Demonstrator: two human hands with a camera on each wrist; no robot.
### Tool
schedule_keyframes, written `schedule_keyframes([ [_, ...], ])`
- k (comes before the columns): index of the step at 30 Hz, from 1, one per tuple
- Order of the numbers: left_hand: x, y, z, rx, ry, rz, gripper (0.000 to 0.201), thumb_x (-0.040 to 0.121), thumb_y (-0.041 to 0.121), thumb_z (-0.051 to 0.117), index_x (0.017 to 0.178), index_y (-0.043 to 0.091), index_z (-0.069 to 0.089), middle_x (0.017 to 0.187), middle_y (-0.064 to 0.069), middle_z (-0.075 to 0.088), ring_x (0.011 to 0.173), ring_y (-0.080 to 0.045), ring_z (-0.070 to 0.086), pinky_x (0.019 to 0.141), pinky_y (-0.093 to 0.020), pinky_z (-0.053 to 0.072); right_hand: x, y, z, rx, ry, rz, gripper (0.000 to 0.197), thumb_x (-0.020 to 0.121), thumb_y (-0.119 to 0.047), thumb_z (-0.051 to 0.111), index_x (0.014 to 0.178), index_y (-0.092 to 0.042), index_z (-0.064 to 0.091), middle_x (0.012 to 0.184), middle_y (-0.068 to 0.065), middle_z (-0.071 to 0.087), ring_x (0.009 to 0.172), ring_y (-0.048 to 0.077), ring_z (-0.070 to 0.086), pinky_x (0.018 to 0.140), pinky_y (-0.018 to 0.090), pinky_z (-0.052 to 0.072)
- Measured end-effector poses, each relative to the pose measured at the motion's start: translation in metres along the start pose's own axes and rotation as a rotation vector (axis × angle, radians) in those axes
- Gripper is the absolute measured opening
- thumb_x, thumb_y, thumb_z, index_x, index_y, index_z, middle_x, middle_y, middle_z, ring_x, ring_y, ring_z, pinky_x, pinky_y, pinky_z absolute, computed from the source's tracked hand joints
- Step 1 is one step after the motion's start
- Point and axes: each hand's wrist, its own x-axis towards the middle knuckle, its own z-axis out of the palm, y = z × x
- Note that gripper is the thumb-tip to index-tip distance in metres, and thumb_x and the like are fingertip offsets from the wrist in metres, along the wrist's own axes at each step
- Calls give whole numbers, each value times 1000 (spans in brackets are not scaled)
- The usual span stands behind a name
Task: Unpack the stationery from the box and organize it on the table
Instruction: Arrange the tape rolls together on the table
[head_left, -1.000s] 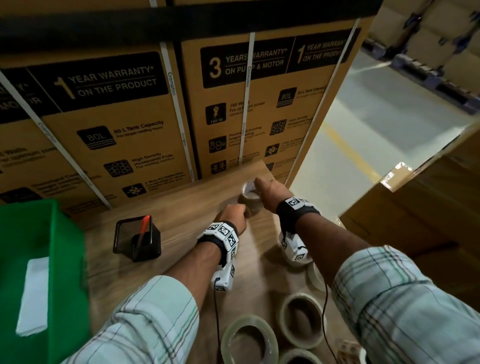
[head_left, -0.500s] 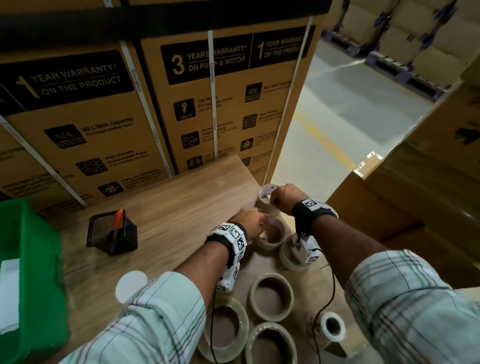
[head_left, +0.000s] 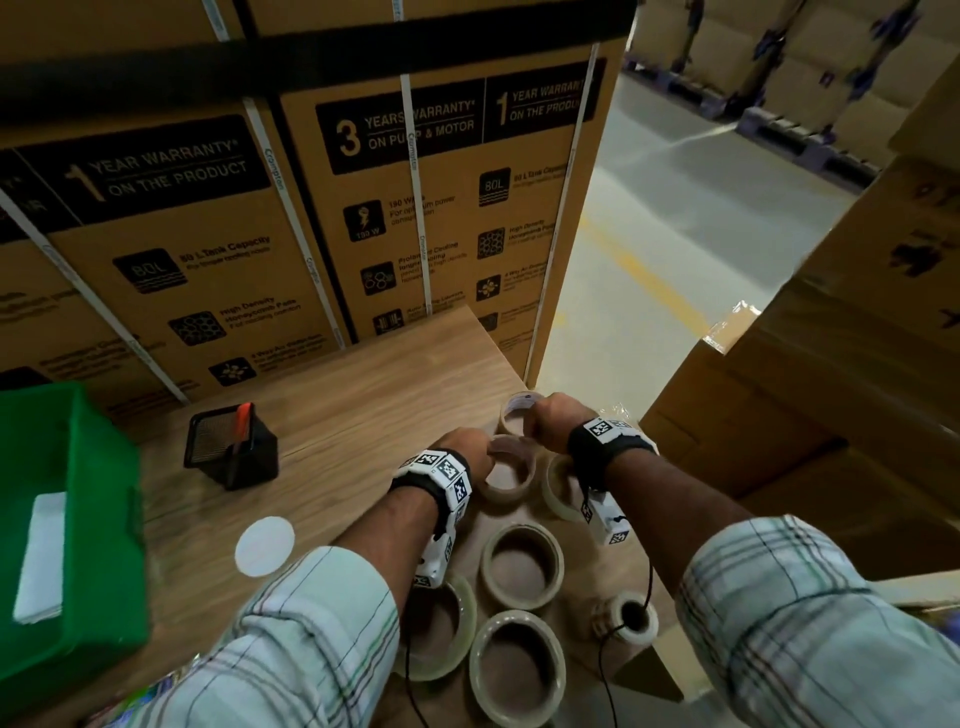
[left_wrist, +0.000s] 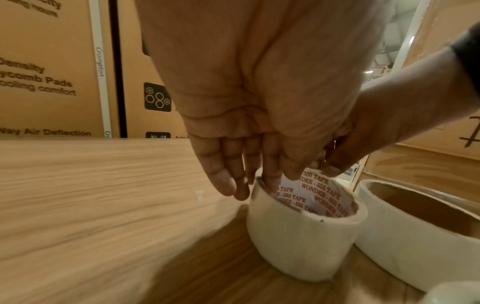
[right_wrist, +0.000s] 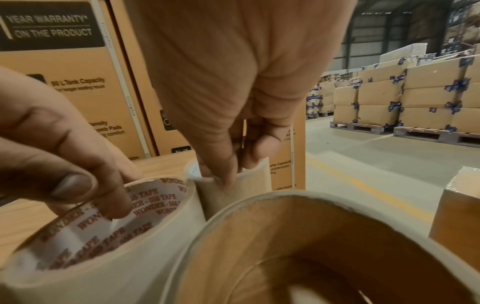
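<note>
Several beige tape rolls lie on the wooden table (head_left: 332, 415). My left hand (head_left: 485, 449) (left_wrist: 265, 181) pinches the rim of a roll with a red-printed core (head_left: 511, 486) (left_wrist: 303, 236) (right_wrist: 130, 257), with fingers inside the core. Just beyond it, my right hand (head_left: 540, 423) (right_wrist: 233, 170) pinches the wall of the farthest roll (head_left: 511, 415) (right_wrist: 249, 185) between thumb and finger. That roll stands against the printed one. A third roll (head_left: 558, 493) (left_wrist: 415, 236) (right_wrist: 311, 246) lies under my right wrist.
A green crate (head_left: 78, 519) holding white paper stands at the left. A black mesh holder (head_left: 231, 452) with a red pen and a white disc (head_left: 265, 545) sit mid-table. More rolls (head_left: 522, 566) lie nearer me. Cartons wall the back, and a box (head_left: 779, 415) lies beyond the table's right edge.
My left hand has moved from a fist beside the far roll onto the rim of the printed-core roll. The right hand keeps its hold on the far roll.
</note>
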Motion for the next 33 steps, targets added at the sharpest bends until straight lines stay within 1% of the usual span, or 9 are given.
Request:
schedule_keyframes([
  [4, -9, 0, 2, -38, -1, 29, 21, 89, 19, 53, 100, 10, 68, 106, -13, 70, 99, -31, 64, 78, -32, 46, -7, -3, 2, -17, -22, -12, 21, 90, -15, 56, 105, -14, 71, 110, 12, 66, 97, 26, 64, 81, 30, 49],
  [7, -19, 2, -3, -64, 61, 44, 23, 89, 15, 51, 102, 12, 70, 109, -10, 69, 100, -31, 63, 83, -34, 48, -15, -3, -3, -7, 22, -60, 28, 89, -14, 61, 116, -21, 66, 118, 7, 65, 106, 24, 63, 92, 32, 51],
  [13, -50, 5, -14, -60, 119, 42, 27, 92, 17, 49, 109, 12, 69, 116, -12, 67, 109, -31, 60, 93, -37, 49, -42, -18, -13, 6, 106, -145, 26, 88, -12, 60, 111, -22, 67, 112, 8, 67, 99, 25, 64, 85, 32, 52],
  [16, -70, 7, -20, -70, 181, 54, 28, 95, 18, 48, 115, 13, 67, 121, -10, 66, 114, -30, 59, 94, -34, 46, -57, -25, -16, 0, 114, -209, 23, 88, -13, 60, 108, -21, 68, 109, 8, 67, 98, 26, 64, 83, 32, 51],
  [20, -104, 3, -18, -109, 300, 60, 29, 96, 18, 47, 116, 15, 67, 120, -4, 67, 113, -24, 60, 92, -30, 44, -77, -40, -12, -29, 142, -320, 20, 87, -21, 61, 105, -23, 69, 105, 6, 70, 99, 26, 64, 85, 34, 53],
  [24, -140, -6, 1, -104, 307, -11, 29, 95, 18, 46, 115, 16, 67, 119, -4, 67, 112, -23, 60, 92, -30, 44, -98, -64, 14, -67, 142, -442, 23, 85, -14, 57, 102, -21, 70, 102, 7, 70, 93, 28, 66, 81, 31, 51],
  [27, -165, -9, 20, -129, 330, -49, 29, 95, 18, 46, 115, 15, 67, 119, -3, 68, 111, -22, 60, 93, -30, 44, -111, -75, 35, -85, 121, -508, 22, 83, -11, 55, 95, -20, 70, 96, 6, 71, 90, 27, 67, 80, 37, 55],
  [29, -179, -12, 37, -142, 295, -89, 28, 94, 18, 47, 114, 16, 67, 118, -3, 68, 110, -23, 60, 93, -30, 45, -120, -74, 49, -102, 118, -541, 21, 83, -11, 55, 96, -20, 69, 97, 7, 71, 92, 28, 66, 81, 36, 53],
  [33, -199, -16, 67, -182, 268, -125, 26, 92, 18, 50, 110, 19, 68, 117, -1, 68, 109, -23, 61, 94, -34, 47, -137, -62, 72, -115, 93, -506, 23, 84, -12, 56, 103, -20, 67, 103, 8, 69, 100, 28, 64, 79, 32, 50],
])
